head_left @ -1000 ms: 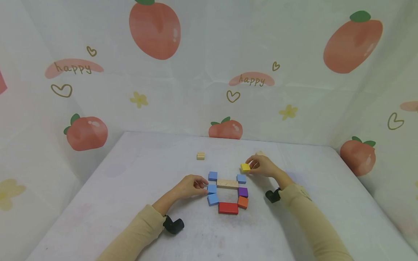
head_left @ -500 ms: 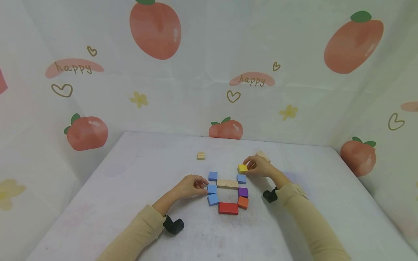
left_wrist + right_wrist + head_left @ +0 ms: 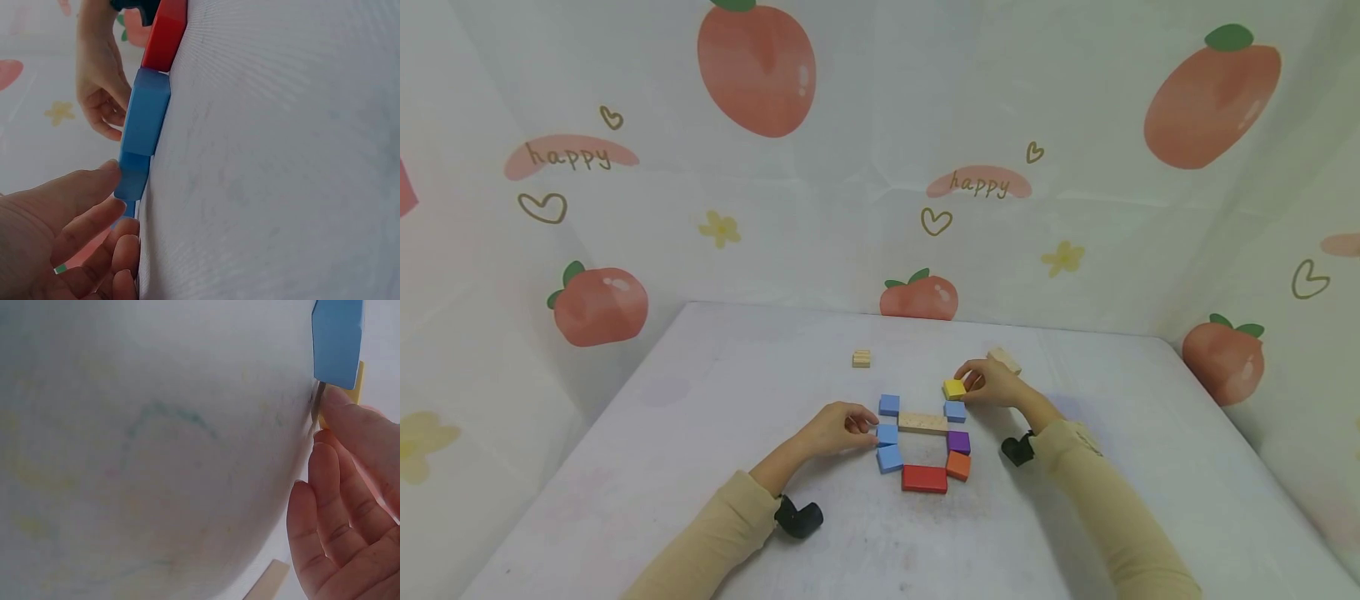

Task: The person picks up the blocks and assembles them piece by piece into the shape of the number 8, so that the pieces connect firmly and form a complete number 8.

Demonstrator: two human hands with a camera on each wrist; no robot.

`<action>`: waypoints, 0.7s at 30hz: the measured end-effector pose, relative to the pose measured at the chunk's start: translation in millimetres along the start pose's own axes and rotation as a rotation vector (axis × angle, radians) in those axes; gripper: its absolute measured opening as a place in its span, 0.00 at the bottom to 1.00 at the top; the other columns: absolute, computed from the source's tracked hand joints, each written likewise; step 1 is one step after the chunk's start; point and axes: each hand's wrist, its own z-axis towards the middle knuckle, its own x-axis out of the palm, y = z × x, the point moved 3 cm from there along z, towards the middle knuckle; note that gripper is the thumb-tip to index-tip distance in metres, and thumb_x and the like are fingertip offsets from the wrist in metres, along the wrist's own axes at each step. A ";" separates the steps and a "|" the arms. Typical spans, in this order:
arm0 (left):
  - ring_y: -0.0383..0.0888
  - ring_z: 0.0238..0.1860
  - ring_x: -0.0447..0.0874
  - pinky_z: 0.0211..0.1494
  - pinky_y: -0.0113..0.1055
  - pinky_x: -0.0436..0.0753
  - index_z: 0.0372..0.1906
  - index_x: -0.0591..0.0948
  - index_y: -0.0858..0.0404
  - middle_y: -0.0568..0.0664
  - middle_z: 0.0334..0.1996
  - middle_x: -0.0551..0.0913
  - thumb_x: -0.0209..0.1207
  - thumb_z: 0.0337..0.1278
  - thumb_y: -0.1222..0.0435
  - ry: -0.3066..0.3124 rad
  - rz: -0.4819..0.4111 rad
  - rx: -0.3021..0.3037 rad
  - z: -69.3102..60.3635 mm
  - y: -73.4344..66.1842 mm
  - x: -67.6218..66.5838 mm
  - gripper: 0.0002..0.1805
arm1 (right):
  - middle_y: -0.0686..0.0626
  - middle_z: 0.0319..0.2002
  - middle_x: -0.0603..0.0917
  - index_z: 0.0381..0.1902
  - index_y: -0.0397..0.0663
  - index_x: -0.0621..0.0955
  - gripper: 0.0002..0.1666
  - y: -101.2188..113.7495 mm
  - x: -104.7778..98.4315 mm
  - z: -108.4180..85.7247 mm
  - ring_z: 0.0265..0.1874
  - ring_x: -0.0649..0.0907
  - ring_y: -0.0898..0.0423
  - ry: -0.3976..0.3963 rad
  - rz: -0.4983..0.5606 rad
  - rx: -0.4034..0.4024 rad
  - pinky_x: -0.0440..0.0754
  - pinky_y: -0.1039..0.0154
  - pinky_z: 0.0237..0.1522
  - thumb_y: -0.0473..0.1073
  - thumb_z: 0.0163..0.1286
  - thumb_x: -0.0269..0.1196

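Note:
My right hand (image 3: 996, 383) pinches a yellow block (image 3: 954, 389) between thumb and fingers, just behind the rear right blue block (image 3: 955, 411). In the right wrist view, the yellow block (image 3: 359, 384) is partly hidden by my thumb and by a blue block (image 3: 337, 344). My left hand (image 3: 835, 429) is beside the left row of blue blocks, fingers loosely bent. Its thumb tip lies at the middle blue block (image 3: 133, 176) in the left wrist view. A plain wooden block (image 3: 922, 423), a red block (image 3: 924, 478), a purple block (image 3: 958, 442) and an orange block (image 3: 958, 465) complete the ring-like layout.
Small plain wooden pieces (image 3: 861, 359) lie farther back on the white table (image 3: 760, 350). Behind my right hand another plain wooden block (image 3: 1004, 360) is partly covered. A patterned cloth (image 3: 850, 233) hangs past the table's far edge.
My right hand has carried the yellow block a short way left and slightly nearer, toward the rear right blue block. More of the wooden block behind it shows. The left hand stays in place.

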 end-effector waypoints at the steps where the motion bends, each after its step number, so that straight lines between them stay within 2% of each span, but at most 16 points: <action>1: 0.38 0.31 0.71 0.34 0.25 0.71 0.44 0.82 0.64 0.47 0.30 0.78 0.65 0.50 0.63 -0.001 0.001 -0.002 0.0 0.1 0.1 0.15 | 0.44 0.36 0.82 0.46 0.43 0.78 0.18 0.7 0.0 0.0 0.36 0.80 0.53 0.002 -0.001 -0.004 0.81 0.57 0.45 0.39 0.58 0.67; 12: 0.38 0.31 0.71 0.34 0.24 0.72 0.44 0.82 0.64 0.47 0.30 0.79 0.65 0.51 0.62 -0.002 0.004 -0.001 1.6 2.8 0.9 0.15 | 0.44 0.35 0.82 0.46 0.40 0.78 0.17 6.2 0.4 -0.5 0.35 0.80 0.53 0.019 0.001 -0.040 0.81 0.57 0.46 0.37 0.58 0.66; 21: 0.38 0.31 0.71 0.34 0.25 0.72 0.43 0.82 0.65 0.49 0.30 0.80 0.65 0.50 0.63 -0.010 0.011 0.005 2.0 4.9 0.9 0.15 | 0.44 0.37 0.82 0.48 0.41 0.79 0.19 -0.4 0.7 1.0 0.37 0.81 0.53 0.043 0.008 -0.050 0.81 0.57 0.47 0.37 0.59 0.66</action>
